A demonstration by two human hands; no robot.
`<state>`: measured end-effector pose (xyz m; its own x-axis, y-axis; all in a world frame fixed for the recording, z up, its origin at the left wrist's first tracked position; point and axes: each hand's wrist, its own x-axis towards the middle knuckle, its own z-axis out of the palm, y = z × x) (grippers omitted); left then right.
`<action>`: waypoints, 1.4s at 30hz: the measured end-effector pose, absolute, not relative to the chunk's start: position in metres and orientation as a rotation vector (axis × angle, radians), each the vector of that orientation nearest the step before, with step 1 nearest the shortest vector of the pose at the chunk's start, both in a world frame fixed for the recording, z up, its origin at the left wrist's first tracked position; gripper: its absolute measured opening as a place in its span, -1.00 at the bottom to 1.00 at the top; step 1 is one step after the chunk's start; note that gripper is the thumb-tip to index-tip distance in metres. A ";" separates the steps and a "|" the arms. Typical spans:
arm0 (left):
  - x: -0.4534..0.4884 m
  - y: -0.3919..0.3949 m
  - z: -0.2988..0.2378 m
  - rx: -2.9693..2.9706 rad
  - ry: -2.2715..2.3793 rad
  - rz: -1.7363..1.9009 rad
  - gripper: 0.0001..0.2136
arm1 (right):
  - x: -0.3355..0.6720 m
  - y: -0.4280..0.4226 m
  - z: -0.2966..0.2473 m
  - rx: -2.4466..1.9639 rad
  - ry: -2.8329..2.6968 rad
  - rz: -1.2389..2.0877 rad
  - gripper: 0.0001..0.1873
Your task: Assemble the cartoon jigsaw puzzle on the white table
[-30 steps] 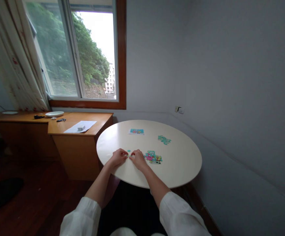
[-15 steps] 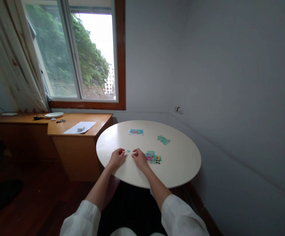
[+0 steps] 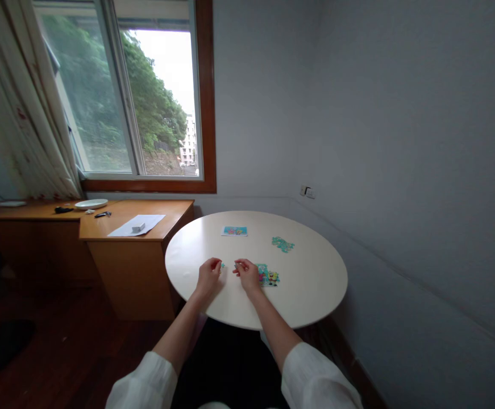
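The left hand (image 3: 208, 275) bends with fingertips drawn together beside a loose piece (image 3: 223, 266); whether it grips anything I cannot tell. The right hand (image 3: 248, 275) curls, fingertips near one another, its hold too small to make out, and partly covers the joined puzzle (image 3: 271, 278) near the tabletop's (image 3: 311, 284) middle. The step looks like handling single pieces; fitting one calls for matching its edge. A pile of pieces (image 3: 283, 244) lies toward the far right edge, a picture card (image 3: 234, 231) near the far edge. The plate's (image 3: 91, 204) contents are unclear.
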<state>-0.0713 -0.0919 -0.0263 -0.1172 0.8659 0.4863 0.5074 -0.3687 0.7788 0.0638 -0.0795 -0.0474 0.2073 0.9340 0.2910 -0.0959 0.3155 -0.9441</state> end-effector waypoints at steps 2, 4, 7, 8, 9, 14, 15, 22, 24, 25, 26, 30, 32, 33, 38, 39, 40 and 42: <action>-0.053 -0.093 -0.028 1.788 1.442 1.548 -0.82 | 0.066 -0.079 -0.047 -0.955 -1.083 0.902 -0.67; -0.039 -0.093 -0.031 1.753 1.366 1.548 -0.82 | 0.068 -0.079 -0.047 -0.939 -1.056 0.921 -0.65; -0.032 -0.093 -0.035 1.715 1.283 1.557 -0.82 | 0.069 -0.079 -0.047 -0.928 -1.050 0.932 -0.66; -0.033 -0.092 -0.036 1.688 1.265 1.566 -0.82 | 0.069 -0.079 -0.047 -0.930 -1.053 0.929 -0.66; -0.035 -0.091 -0.037 1.657 1.249 1.573 -0.81 | 0.069 -0.080 -0.047 -0.931 -1.055 0.926 -0.67; -0.041 -0.090 -0.039 1.596 1.172 1.563 -0.80 | 0.067 -0.082 -0.045 -0.943 -1.030 0.958 -0.70; -0.041 -0.090 -0.039 1.593 1.159 1.565 -0.81 | 0.067 -0.082 -0.045 -0.945 -1.021 0.964 -0.71; -0.040 -0.091 -0.039 1.571 1.097 1.603 -0.86 | 0.069 -0.084 -0.043 -0.951 -1.042 0.945 -0.74; -0.040 -0.091 -0.039 1.560 1.081 1.598 -0.82 | 0.070 -0.085 -0.042 -0.952 -1.066 0.916 -0.75; -0.040 -0.091 -0.040 1.555 1.075 1.592 -0.81 | 0.070 -0.085 -0.042 -0.952 -1.075 0.903 -0.75; -0.040 -0.091 -0.040 1.554 1.071 1.587 -0.80 | 0.070 -0.085 -0.042 -0.952 -1.083 0.896 -0.76; -0.041 -0.091 -0.041 1.577 1.079 1.575 -0.83 | 0.070 -0.086 -0.040 -0.947 -1.105 0.887 -0.77; -0.042 -0.091 -0.041 1.592 1.086 1.568 -0.83 | 0.070 -0.087 -0.040 -0.944 -1.115 0.888 -0.76; -0.042 -0.091 -0.040 1.597 1.091 1.567 -0.83 | 0.070 -0.088 -0.040 -0.944 -1.119 0.888 -0.76; -0.042 -0.091 -0.040 1.573 1.108 1.591 -0.85 | 0.070 -0.088 -0.039 -0.946 -1.108 0.915 -0.73; -0.042 -0.091 -0.040 1.565 1.107 1.598 -0.86 | 0.069 -0.089 -0.039 -0.949 -1.098 0.925 -0.72; -0.042 -0.090 -0.040 1.560 1.105 1.603 -0.86 | 0.069 -0.089 -0.039 -0.953 -1.090 0.936 -0.71; -0.042 -0.090 -0.041 1.552 1.104 1.609 -0.86 | 0.069 -0.090 -0.038 -0.959 -1.078 0.957 -0.70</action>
